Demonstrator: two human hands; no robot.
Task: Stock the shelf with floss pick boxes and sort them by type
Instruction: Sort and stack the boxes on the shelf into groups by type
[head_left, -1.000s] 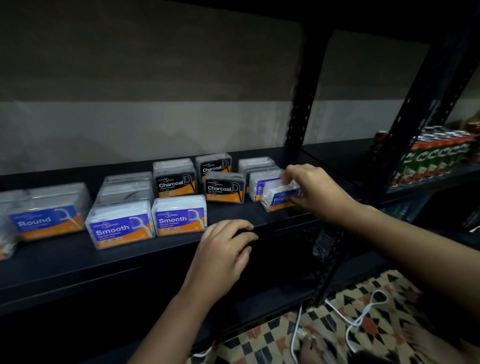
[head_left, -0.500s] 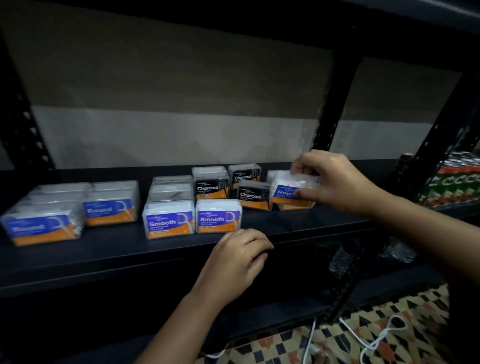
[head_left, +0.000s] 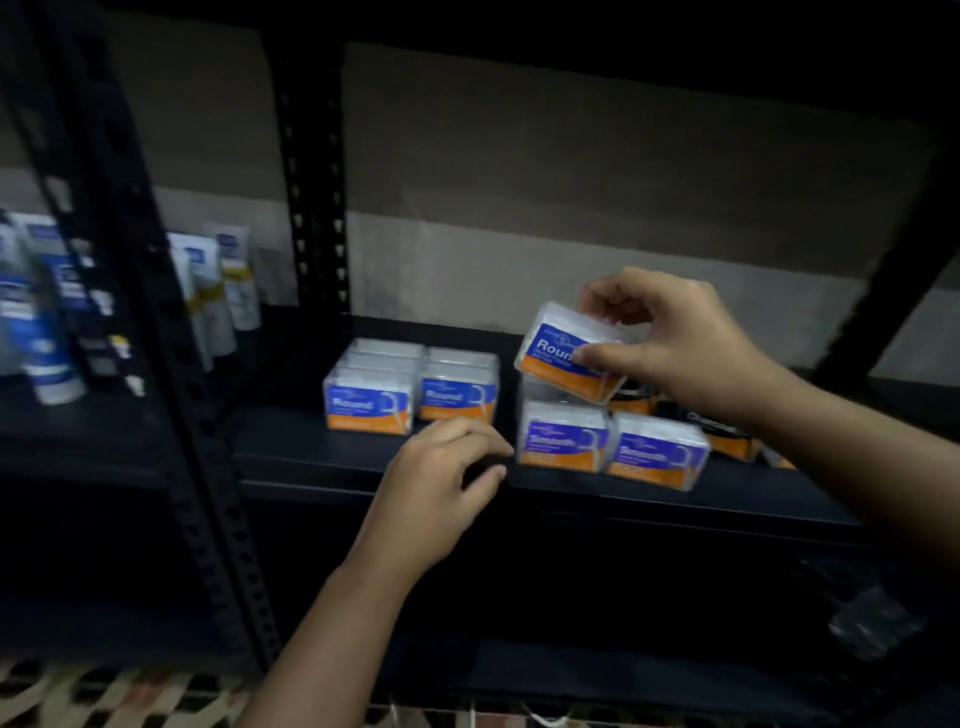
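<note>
The right hand (head_left: 680, 338) holds a Round floss pick box (head_left: 566, 358) in the air above the shelf (head_left: 623, 499). The fingers (head_left: 613, 301) curl over the box's far top edge and the thumb presses its near face, so the box is pinched between them. The box is tilted, its blue and orange label facing near-left. It hangs directly over the Smooth boxes, apart from them.

The left hand (head_left: 441, 483) hovers at the near edge of the shelf, left of the Smooth boxes. Its fingers are loosely curled and hold nothing; the fingertips lie just beside the left Smooth box without clear contact.

Box positions on the shelf:
- Two Smooth boxes (head_left: 613, 447) stand side by side at the near edge, right of centre.
- A group of Round boxes (head_left: 410, 395) stands to the left, in two rows running to the far side.
- Charcoal boxes (head_left: 722, 436), dark with orange bands, stand to the right, partly hidden behind the right forearm.

A black perforated upright (head_left: 317, 208) rises at the far side of the shelf. In the bay to the left, white and blue tubes (head_left: 223, 291) stand upright; their labels are too blurred to read. A patterned floor (head_left: 104, 696) shows at the bottom left.
</note>
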